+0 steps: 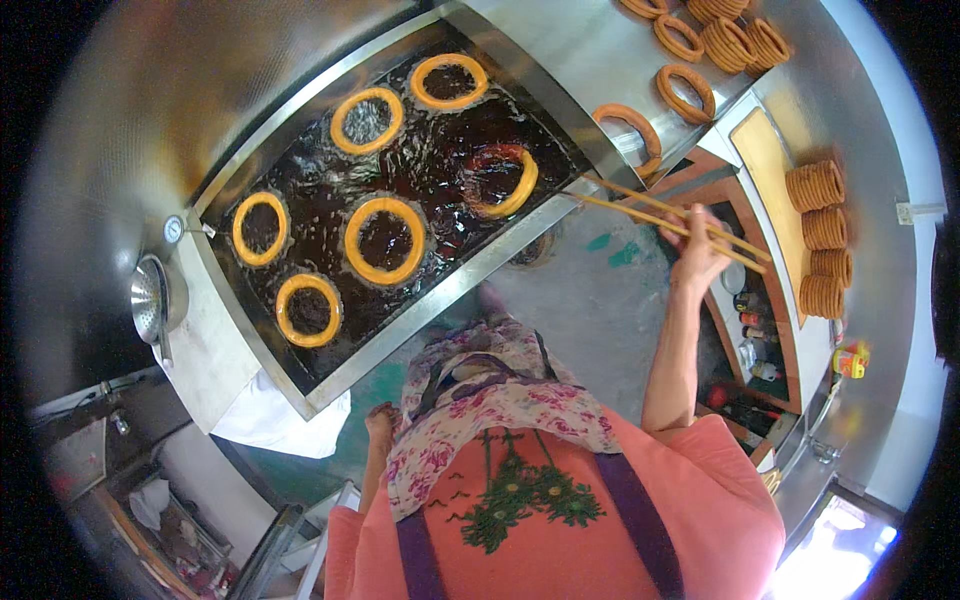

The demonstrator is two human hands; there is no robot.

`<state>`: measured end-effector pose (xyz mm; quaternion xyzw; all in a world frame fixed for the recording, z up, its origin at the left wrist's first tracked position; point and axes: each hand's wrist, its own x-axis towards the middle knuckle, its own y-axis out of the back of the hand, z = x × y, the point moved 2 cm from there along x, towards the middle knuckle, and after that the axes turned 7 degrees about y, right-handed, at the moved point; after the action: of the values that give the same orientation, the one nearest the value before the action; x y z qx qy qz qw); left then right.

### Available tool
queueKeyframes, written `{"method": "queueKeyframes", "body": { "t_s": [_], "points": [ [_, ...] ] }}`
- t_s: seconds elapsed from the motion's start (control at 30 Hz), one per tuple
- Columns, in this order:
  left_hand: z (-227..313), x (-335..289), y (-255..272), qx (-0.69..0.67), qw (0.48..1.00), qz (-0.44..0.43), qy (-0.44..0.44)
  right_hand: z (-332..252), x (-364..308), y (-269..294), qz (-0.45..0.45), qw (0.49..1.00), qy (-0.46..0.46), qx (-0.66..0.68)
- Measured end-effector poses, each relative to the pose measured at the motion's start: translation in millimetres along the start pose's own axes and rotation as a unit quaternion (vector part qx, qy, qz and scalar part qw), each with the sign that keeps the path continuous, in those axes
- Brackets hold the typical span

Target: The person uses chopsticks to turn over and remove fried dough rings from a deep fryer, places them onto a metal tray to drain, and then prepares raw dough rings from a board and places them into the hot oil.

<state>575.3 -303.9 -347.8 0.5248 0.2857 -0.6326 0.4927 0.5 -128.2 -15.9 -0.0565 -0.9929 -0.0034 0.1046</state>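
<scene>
My right hand is closed around a pair of long wooden chopsticks. Their tips reach the right corner of a rectangular metal fryer full of dark oil, slightly apart from each other. Closest to the tips floats a dough ring, partly under the oil so that mainly its right side shows. Several other golden dough rings float flat across the oil. My left hand hangs low beside the floral apron, away from the fryer; its fingers are too small and hidden to make out.
Browned fried rings lie on the metal counter right of the fryer, some stacked. More stacks stand beside a wooden board farther right. A metal strainer and dial thermometer are at the fryer's left. Shelves with bottles sit below the right counter.
</scene>
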Motion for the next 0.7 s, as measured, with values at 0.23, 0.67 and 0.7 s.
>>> {"method": "queueKeyframes", "body": {
  "t_s": [0.23,0.67,0.7],
  "points": [
    [-52,20,15,-0.060,0.998,0.011,0.010,0,-28,-90,-0.165,0.984,0.046,-0.045],
    [-93,15,35,-0.292,0.955,-0.029,0.032,44,-35,-158,-0.253,0.960,0.114,-0.031],
    [-81,-4,33,-0.334,0.940,-0.044,0.061,23,-42,-156,-0.236,0.965,0.108,-0.029]
  ]
}}
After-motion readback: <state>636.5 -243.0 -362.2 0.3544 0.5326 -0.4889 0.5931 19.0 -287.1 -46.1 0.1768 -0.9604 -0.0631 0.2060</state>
